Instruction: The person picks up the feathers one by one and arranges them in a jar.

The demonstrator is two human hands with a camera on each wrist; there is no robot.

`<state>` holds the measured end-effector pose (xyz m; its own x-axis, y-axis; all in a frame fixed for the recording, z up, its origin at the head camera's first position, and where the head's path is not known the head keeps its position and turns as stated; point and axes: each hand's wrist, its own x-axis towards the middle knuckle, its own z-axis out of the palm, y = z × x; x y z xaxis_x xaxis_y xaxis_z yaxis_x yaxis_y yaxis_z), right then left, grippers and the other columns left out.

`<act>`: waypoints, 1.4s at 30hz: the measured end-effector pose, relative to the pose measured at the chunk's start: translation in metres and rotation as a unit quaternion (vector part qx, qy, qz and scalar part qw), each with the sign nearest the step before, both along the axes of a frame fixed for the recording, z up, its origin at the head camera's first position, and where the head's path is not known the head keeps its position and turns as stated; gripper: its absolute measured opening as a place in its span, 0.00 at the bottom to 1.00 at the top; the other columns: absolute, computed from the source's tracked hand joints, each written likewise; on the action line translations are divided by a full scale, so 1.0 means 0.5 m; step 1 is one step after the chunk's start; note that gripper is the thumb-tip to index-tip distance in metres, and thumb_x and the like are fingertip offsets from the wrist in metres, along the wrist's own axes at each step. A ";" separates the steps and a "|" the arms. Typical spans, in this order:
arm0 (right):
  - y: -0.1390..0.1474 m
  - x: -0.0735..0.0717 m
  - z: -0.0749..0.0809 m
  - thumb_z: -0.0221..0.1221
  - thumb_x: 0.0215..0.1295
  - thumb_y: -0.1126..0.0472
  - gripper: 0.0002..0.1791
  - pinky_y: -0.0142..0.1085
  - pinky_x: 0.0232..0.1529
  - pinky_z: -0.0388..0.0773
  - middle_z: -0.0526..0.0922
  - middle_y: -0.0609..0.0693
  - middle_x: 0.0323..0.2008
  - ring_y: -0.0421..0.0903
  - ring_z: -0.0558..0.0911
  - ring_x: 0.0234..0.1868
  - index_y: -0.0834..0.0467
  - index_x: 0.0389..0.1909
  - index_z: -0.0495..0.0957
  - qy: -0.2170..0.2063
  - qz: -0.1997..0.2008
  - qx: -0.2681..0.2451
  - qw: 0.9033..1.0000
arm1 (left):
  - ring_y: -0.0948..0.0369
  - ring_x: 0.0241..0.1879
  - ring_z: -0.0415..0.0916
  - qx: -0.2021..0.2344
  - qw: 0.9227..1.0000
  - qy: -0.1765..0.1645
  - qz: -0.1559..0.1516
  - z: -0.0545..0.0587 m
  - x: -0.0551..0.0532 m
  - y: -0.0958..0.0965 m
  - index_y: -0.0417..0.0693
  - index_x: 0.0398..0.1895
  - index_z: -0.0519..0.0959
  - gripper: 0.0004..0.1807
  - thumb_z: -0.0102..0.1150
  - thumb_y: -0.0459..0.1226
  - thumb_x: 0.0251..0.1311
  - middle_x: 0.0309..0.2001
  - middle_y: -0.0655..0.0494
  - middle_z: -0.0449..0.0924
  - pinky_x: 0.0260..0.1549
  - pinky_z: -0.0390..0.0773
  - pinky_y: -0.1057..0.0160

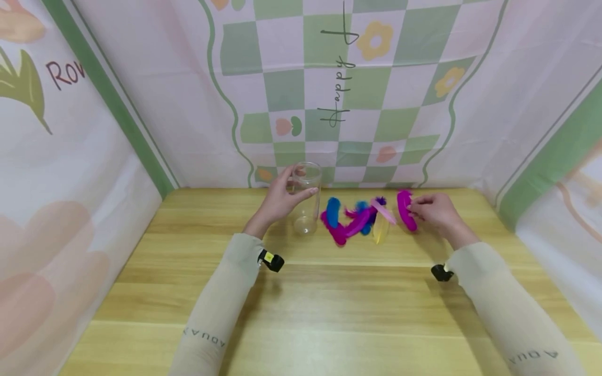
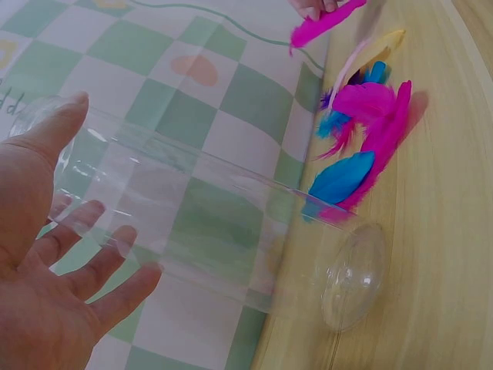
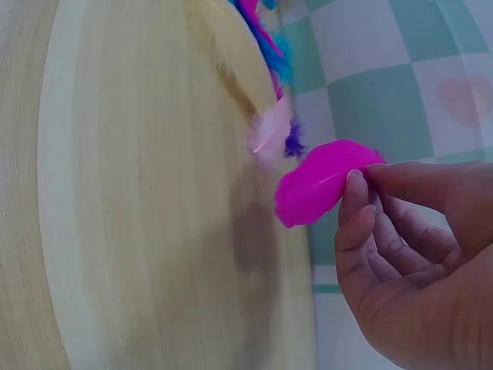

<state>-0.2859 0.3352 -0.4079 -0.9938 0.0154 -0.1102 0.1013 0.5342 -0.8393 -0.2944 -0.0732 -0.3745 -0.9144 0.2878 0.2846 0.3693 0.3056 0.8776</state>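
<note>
A tall clear cylindrical cup (image 1: 305,206) stands upright on the table. My left hand (image 1: 284,197) holds it near the top, with the thumb on one side and the fingers spread around the other, as the left wrist view shows (image 2: 65,254). My right hand (image 1: 435,211) pinches a magenta feather (image 3: 327,181) between thumb and index finger, raised above the tabletop. Between the hands lies a loose pile of feathers: a blue feather (image 1: 333,211), magenta feathers (image 1: 358,223), a pale pink feather (image 1: 383,210) and a yellow feather (image 1: 380,230). The cup's inside shows no feathers.
The wooden table (image 1: 329,303) ends at the back against a hanging checked cloth (image 1: 320,94). More printed cloth (image 1: 70,219) hangs at the left, and another panel rises at the right. Each wrist carries a small black camera (image 1: 271,260).
</note>
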 end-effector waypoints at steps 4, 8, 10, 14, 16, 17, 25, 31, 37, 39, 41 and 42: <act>-0.007 0.007 0.006 0.57 0.73 0.69 0.21 0.35 0.46 0.85 0.84 0.47 0.36 0.33 0.85 0.33 0.80 0.59 0.70 -0.001 0.005 -0.033 0.999 | 0.53 0.59 0.76 -0.002 1.000 -0.002 0.002 0.000 0.002 0.001 0.49 0.74 0.65 0.42 0.72 0.51 0.61 0.66 0.46 0.71 0.50 0.83 0.54; -0.012 0.010 0.010 0.57 0.73 0.69 0.22 0.36 0.47 0.85 0.84 0.42 0.34 0.34 0.86 0.34 0.80 0.60 0.69 0.000 0.010 -0.055 0.998 | 0.53 0.60 0.76 -0.003 1.000 -0.001 0.003 -0.001 0.001 0.001 0.49 0.74 0.65 0.41 0.72 0.51 0.62 0.67 0.46 0.71 0.50 0.83 0.54; -0.015 0.011 0.012 0.57 0.73 0.70 0.22 0.36 0.48 0.85 0.85 0.42 0.34 0.34 0.86 0.34 0.81 0.61 0.68 -0.002 0.014 -0.069 0.998 | 0.53 0.59 0.76 -0.003 1.000 -0.001 0.002 -0.001 0.002 0.000 0.49 0.74 0.65 0.41 0.71 0.51 0.62 0.67 0.46 0.71 0.50 0.83 0.54; -0.022 0.014 0.019 0.55 0.74 0.71 0.23 0.34 0.46 0.85 0.86 0.43 0.35 0.35 0.87 0.35 0.82 0.63 0.66 -0.008 0.023 -0.098 0.995 | 0.53 0.59 0.76 -0.002 1.000 0.001 0.001 -0.001 0.002 0.001 0.48 0.74 0.65 0.41 0.71 0.51 0.62 0.67 0.44 0.71 0.50 0.84 0.53; -0.026 0.015 0.023 0.54 0.75 0.72 0.23 0.33 0.45 0.85 0.86 0.44 0.36 0.36 0.87 0.35 0.83 0.63 0.65 -0.011 0.028 -0.113 0.993 | 0.52 0.60 0.76 -0.001 1.000 0.002 0.002 -0.001 0.002 0.001 0.48 0.74 0.65 0.42 0.71 0.51 0.62 0.67 0.44 0.71 0.50 0.83 0.53; -0.028 0.016 0.025 0.54 0.75 0.72 0.23 0.32 0.44 0.85 0.86 0.45 0.36 0.36 0.87 0.35 0.83 0.63 0.64 -0.012 0.031 -0.115 0.993 | 0.52 0.60 0.75 0.000 1.000 0.002 0.002 0.000 0.002 0.001 0.48 0.74 0.65 0.42 0.72 0.51 0.62 0.66 0.45 0.71 0.50 0.83 0.53; -0.037 0.016 0.032 0.55 0.74 0.71 0.22 0.31 0.39 0.85 0.87 0.47 0.37 0.36 0.87 0.35 0.82 0.62 0.67 0.006 0.050 -0.089 0.995 | 0.54 0.60 0.75 -0.003 1.000 0.000 0.007 0.000 0.001 0.001 0.50 0.74 0.65 0.42 0.72 0.51 0.61 0.64 0.54 0.73 0.51 0.83 0.53; -0.042 0.015 0.036 0.56 0.74 0.69 0.21 0.32 0.40 0.85 0.87 0.43 0.36 0.36 0.87 0.36 0.80 0.61 0.69 0.021 0.053 -0.073 0.996 | 0.53 0.61 0.75 -0.005 1.000 -0.001 0.009 0.000 0.000 0.001 0.50 0.74 0.65 0.41 0.72 0.51 0.62 0.65 0.53 0.73 0.51 0.83 0.54; -0.051 0.017 0.049 0.57 0.76 0.65 0.21 0.30 0.40 0.84 0.86 0.41 0.36 0.36 0.87 0.38 0.78 0.60 0.71 0.033 0.052 -0.058 0.996 | 0.53 0.61 0.75 -0.001 1.000 -0.002 0.006 -0.001 -0.001 0.001 0.48 0.74 0.64 0.41 0.71 0.50 0.62 0.67 0.47 0.71 0.52 0.83 0.55; -0.055 0.018 0.053 0.57 0.76 0.64 0.21 0.30 0.40 0.84 0.86 0.42 0.37 0.36 0.87 0.38 0.77 0.59 0.71 0.036 0.050 -0.053 0.997 | 0.53 0.61 0.75 0.000 1.000 -0.004 0.006 -0.002 -0.001 0.001 0.48 0.75 0.64 0.41 0.71 0.50 0.62 0.67 0.46 0.71 0.53 0.83 0.55; -0.058 0.019 0.058 0.57 0.76 0.63 0.21 0.30 0.40 0.84 0.86 0.42 0.37 0.35 0.86 0.37 0.76 0.59 0.72 0.038 0.048 -0.047 0.997 | 0.53 0.61 0.75 -0.003 1.000 -0.005 0.009 -0.001 -0.001 0.001 0.49 0.75 0.64 0.41 0.71 0.50 0.62 0.67 0.48 0.72 0.53 0.82 0.55; -0.060 0.019 0.060 0.57 0.76 0.62 0.21 0.30 0.40 0.84 0.86 0.43 0.38 0.35 0.86 0.38 0.75 0.58 0.72 0.039 0.047 -0.046 0.997 | 0.54 0.61 0.75 -0.005 1.000 -0.004 0.010 -0.001 0.000 0.001 0.49 0.75 0.64 0.42 0.71 0.51 0.62 0.67 0.50 0.72 0.53 0.82 0.55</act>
<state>-0.2764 0.3053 -0.3780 -0.9960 -0.0842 -0.0298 -0.0122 0.4592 -0.8882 -0.2943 -0.0726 -0.3747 -0.9227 0.2715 0.2737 0.3551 0.3218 0.8777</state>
